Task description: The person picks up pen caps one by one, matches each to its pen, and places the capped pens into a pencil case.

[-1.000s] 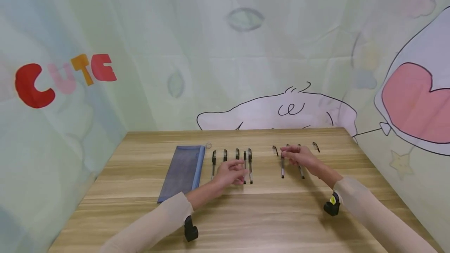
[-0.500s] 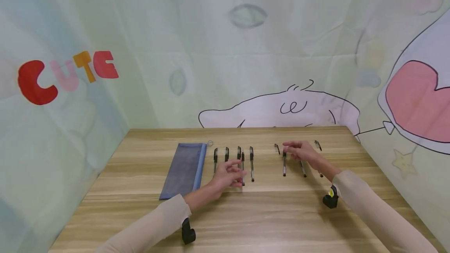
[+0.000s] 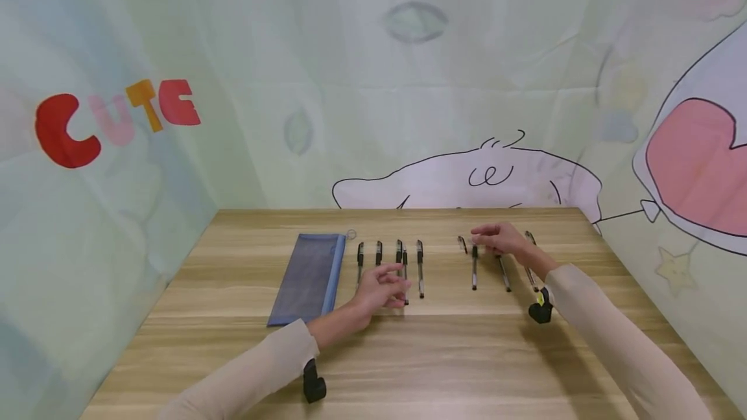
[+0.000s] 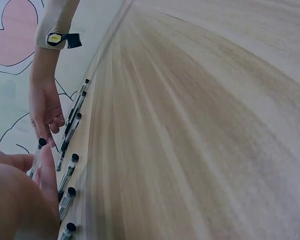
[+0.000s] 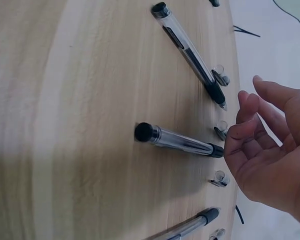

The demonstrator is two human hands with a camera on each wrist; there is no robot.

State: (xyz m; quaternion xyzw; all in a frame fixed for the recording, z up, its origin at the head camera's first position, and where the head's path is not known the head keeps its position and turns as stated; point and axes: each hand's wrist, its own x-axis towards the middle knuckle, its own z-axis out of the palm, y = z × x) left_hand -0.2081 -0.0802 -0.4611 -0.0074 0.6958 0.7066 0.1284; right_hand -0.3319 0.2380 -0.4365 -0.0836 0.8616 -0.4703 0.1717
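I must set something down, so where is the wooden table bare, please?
Bare: the table between the beige sleeves, and left of the rectangular blue mesh pouch. Crowded: around left hand and right hand, among slim clear plastic pens.

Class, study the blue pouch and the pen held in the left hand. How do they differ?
The pouch is broad and flat; the pen is slim.
The pouch is blue; the pen is clear with black parts.
The pouch lies on the table; the left hand holds the pen.
Both are longer than wide.
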